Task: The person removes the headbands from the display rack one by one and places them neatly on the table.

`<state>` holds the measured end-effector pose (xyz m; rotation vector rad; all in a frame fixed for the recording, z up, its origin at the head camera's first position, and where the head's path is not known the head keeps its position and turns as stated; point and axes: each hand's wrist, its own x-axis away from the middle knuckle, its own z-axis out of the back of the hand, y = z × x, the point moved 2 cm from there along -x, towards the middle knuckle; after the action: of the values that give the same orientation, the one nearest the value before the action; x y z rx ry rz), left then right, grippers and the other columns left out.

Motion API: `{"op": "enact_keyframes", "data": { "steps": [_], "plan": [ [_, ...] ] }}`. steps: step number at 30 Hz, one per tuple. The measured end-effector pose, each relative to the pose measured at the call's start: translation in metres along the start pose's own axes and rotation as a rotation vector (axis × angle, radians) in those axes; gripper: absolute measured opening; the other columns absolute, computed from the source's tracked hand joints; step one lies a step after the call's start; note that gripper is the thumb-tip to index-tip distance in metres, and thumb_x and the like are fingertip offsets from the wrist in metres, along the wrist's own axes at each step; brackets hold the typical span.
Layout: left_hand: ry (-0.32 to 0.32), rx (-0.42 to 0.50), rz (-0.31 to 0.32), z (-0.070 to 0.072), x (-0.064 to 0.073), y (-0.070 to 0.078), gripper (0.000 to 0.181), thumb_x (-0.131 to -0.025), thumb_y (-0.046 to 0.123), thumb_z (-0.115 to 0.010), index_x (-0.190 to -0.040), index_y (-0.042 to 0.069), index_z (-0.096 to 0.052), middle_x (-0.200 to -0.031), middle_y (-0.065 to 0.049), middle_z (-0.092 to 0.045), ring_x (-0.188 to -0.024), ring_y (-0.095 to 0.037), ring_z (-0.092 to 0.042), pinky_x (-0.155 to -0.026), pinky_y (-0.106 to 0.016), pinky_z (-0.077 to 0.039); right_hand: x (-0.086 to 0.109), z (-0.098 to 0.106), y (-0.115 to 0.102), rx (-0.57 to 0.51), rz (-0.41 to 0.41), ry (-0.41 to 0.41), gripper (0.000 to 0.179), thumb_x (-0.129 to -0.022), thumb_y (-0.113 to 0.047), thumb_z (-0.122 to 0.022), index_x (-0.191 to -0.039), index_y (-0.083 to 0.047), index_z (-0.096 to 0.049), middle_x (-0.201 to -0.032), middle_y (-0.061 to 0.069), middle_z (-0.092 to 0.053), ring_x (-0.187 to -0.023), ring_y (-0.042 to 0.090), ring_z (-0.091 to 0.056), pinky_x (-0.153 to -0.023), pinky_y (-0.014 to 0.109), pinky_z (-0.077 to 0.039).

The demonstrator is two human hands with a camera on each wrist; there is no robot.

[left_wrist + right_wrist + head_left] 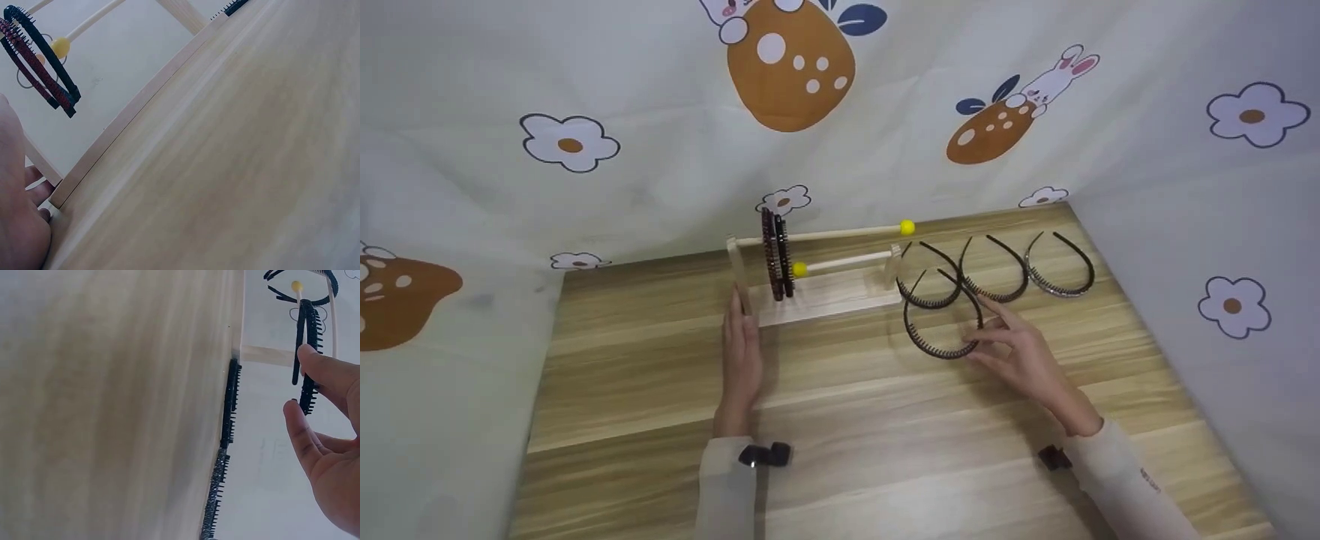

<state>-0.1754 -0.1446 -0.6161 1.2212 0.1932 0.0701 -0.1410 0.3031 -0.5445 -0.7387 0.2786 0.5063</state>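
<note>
Straight fingers of my left hand (742, 360) rest against the left end of a wooden rack (840, 298); in the left wrist view some fingertips pass behind its upright. The rack has two rods, each tipped with a yellow ball. Dark toothed headbands (777, 259) hang together near the left end of the longer rod (847, 232). My right hand (1024, 360) pinches a black toothed headband (943, 354) by its right side. In the right wrist view, this headband (308, 379) is raised above the table between thumb and fingers.
Three more headbands lie in a row right of the rack: one (931, 304) beside its right end, a black one (997, 298), and a glittery one (1059, 291). A printed cloth (660, 187) borders the wooden table (885, 435) behind and at both sides.
</note>
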Motion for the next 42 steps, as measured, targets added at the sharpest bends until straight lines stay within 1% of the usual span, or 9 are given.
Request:
{"op": "enact_keyframes", "data": {
  "steps": [3,5,9,12,17,23,30,37,42],
  "plan": [
    [-0.002,0.002,-0.003,0.0,0.0,0.0,0.063,-0.121,0.041,-0.024,-0.181,0.025,-0.011,-0.186,-0.015,-0.012,-0.168,-0.05,-0.014,-0.125,-0.086,-0.01,0.006,-0.001,0.001,-0.012,-0.008,-0.002,0.039,-0.07,0.014,-0.098,-0.103,-0.005,-0.087,-0.16,0.03,-0.055,-0.101,0.025,-0.077,-0.107,0.011,-0.049],
    [-0.003,-0.002,-0.001,0.0,0.001,0.0,0.063,-0.121,0.044,-0.023,-0.181,0.025,-0.011,-0.186,-0.014,-0.012,-0.168,-0.05,-0.014,-0.125,-0.086,-0.01,0.01,-0.002,0.001,-0.008,-0.019,-0.01,0.038,-0.071,0.012,-0.098,-0.102,-0.007,-0.088,-0.161,0.029,-0.055,-0.1,0.023,-0.076,-0.106,0.013,-0.05],
    [-0.007,-0.009,0.011,0.0,0.001,-0.001,0.065,-0.121,0.048,-0.023,-0.181,0.026,-0.009,-0.186,-0.014,-0.011,-0.168,-0.05,-0.013,-0.125,-0.086,-0.009,0.015,-0.003,0.0,0.012,-0.052,-0.04,0.037,-0.071,0.007,-0.1,-0.1,-0.013,-0.088,-0.159,0.024,-0.059,-0.102,0.02,-0.072,-0.103,0.032,-0.059],
    [-0.007,-0.011,0.016,0.001,0.001,-0.001,0.065,-0.121,0.048,-0.023,-0.181,0.026,-0.009,-0.186,-0.014,-0.01,-0.169,-0.049,-0.01,-0.125,-0.086,-0.007,0.018,-0.004,-0.001,0.028,-0.087,-0.075,0.036,-0.072,0.003,-0.101,-0.099,-0.017,-0.089,-0.155,0.021,-0.061,-0.108,0.024,-0.07,-0.098,0.046,-0.061],
    [0.002,-0.003,0.017,0.001,0.001,0.0,0.066,-0.121,0.051,-0.021,-0.181,0.025,-0.011,-0.186,-0.014,-0.013,-0.168,-0.049,-0.014,-0.126,-0.084,-0.01,0.021,-0.004,0.001,0.042,-0.122,-0.137,0.032,-0.073,-0.003,-0.103,-0.096,-0.021,-0.089,-0.152,0.02,-0.061,-0.114,0.03,-0.069,-0.098,0.058,-0.06],
    [-0.001,0.012,0.017,0.0,0.001,-0.002,0.066,-0.121,0.051,-0.021,-0.181,0.024,-0.011,-0.186,-0.014,-0.014,-0.168,-0.048,-0.015,-0.128,-0.082,-0.011,0.023,-0.005,0.006,0.043,-0.15,-0.208,0.029,-0.072,-0.007,-0.104,-0.091,-0.021,-0.088,-0.149,0.02,-0.063,-0.122,0.036,-0.067,-0.107,0.062,-0.055],
    [-0.002,0.02,0.001,-0.001,0.0,-0.003,0.062,-0.122,0.043,-0.021,-0.181,0.025,-0.012,-0.187,-0.009,-0.013,-0.169,-0.044,-0.012,-0.129,-0.08,-0.009,0.026,-0.006,0.011,0.031,-0.148,-0.246,0.028,-0.072,-0.009,-0.104,-0.091,-0.021,-0.088,-0.146,0.023,-0.064,-0.135,0.046,-0.059,-0.118,0.067,-0.046],
    [0.009,0.023,-0.032,-0.001,-0.002,-0.003,0.061,-0.122,0.039,-0.023,-0.181,0.026,-0.012,-0.186,-0.009,-0.014,-0.169,-0.043,-0.013,-0.131,-0.077,-0.009,0.027,-0.007,0.013,0.031,-0.171,-0.279,0.026,-0.076,-0.01,-0.103,-0.093,-0.024,-0.088,-0.146,0.024,-0.063,-0.137,0.049,-0.057,-0.118,0.071,-0.043],
    [0.011,0.015,-0.047,-0.001,-0.003,-0.003,0.061,-0.122,0.035,-0.024,-0.18,0.022,-0.012,-0.187,-0.009,-0.013,-0.169,-0.044,-0.012,-0.13,-0.078,-0.008,0.027,-0.008,0.014,0.045,-0.18,-0.287,0.026,-0.077,-0.011,-0.102,-0.095,-0.024,-0.088,-0.148,0.024,-0.062,-0.14,0.05,-0.056,-0.119,0.072,-0.043]
  ]
}}
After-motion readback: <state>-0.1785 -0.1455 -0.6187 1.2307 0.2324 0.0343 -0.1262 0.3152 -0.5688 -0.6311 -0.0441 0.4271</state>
